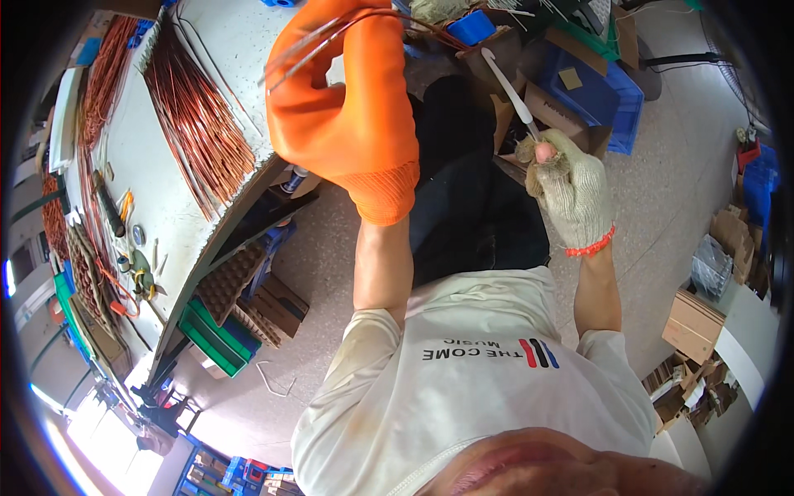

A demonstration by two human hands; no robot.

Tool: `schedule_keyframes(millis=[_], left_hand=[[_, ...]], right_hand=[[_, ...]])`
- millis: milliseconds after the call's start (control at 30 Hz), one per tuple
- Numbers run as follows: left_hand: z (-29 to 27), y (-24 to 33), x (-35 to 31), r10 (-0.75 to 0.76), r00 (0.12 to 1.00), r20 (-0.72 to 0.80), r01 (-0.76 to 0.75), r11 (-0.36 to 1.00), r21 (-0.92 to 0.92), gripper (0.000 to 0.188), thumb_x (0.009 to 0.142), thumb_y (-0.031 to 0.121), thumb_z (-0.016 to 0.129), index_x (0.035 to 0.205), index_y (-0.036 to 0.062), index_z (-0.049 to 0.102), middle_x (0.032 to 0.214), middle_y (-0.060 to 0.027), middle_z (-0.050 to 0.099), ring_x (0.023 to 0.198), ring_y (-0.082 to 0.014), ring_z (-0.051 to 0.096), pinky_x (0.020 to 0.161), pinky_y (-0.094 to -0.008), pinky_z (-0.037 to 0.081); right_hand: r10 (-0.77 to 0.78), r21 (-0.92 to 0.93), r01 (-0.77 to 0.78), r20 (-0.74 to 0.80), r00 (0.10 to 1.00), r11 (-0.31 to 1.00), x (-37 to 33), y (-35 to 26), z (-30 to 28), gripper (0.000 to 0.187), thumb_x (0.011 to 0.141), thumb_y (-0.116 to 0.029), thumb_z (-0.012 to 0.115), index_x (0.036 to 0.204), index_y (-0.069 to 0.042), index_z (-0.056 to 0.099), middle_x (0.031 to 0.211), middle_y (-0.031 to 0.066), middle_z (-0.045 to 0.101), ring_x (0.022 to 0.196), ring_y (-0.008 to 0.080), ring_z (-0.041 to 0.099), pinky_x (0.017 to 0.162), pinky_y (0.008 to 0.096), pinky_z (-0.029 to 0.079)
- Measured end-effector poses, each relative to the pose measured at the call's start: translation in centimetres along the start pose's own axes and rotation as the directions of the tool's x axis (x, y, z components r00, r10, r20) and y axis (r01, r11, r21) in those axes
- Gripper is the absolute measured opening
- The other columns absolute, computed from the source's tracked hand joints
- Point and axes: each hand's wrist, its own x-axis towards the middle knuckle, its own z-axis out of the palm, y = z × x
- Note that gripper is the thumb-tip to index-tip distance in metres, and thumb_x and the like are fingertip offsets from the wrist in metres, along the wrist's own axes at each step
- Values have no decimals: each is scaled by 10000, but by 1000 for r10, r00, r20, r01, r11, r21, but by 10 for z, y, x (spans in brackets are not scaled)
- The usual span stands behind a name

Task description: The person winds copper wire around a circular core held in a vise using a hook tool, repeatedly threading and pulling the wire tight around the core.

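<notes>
Left fingers: curled inside your orange glove, thumb and forefinger drawn together on the thin wires, with little gap between them.
Right fingers: closed around the lower end of the white tool; one bare fingertip pokes out of your pale knit glove.
Thin wires: reddish brown, in your left grip at the right edge of the table, trailing off to the right.
White tool: slim, slanting up from your right grip, well right of the table.
Wire bundle: coppery, fanned out on the table by its right edge.
Hand tools: scattered on the table's nearer part.
Green tray: below the table's right edge.
Blue bin: far to the table's right.
</notes>
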Motion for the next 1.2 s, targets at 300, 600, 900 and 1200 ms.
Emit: schedule_keyframes(millis=[300,600,900,1200], left_hand=[[-23,-14,-12,-68,994,-83,75,993,88,212,930,43,668,1112,-64,689,957,-139,752,822,-186,720,819,-292,571],[12,-30,45,141,985,102,-158,970,183,253,965,114,709,1196,17,741,1213,-122,732,1132,-219,673,1059,-348,479],[5,-46,61,-18,865,501,-10,998,54,259,951,168,736,1171,35,768,1314,-122,699,1137,-210,670,1078,-349,470],[-33,2,22,97,839,535,-259,937,236,548,980,266,698,1387,-80,577,1336,-241,648,1286,-295,603,1123,-414,441]], right_hand=[[-123,-131,110,-94,988,985,1,-7,-3,287,1047,-316,620,968,-48,685,652,78,668,572,180,670,571,307,511],[-252,-390,172,-163,954,905,-3,-37,-20,202,1010,-276,663,1045,-81,706,705,96,668,651,214,699,596,323,522],[-157,-446,67,-167,973,892,15,-52,-7,225,1011,-328,667,997,-104,673,691,96,668,613,269,672,566,332,512],[396,-22,-397,-52,917,917,-142,32,-46,440,1069,-450,545,874,-66,635,620,-43,501,522,85,478,487,282,357]])
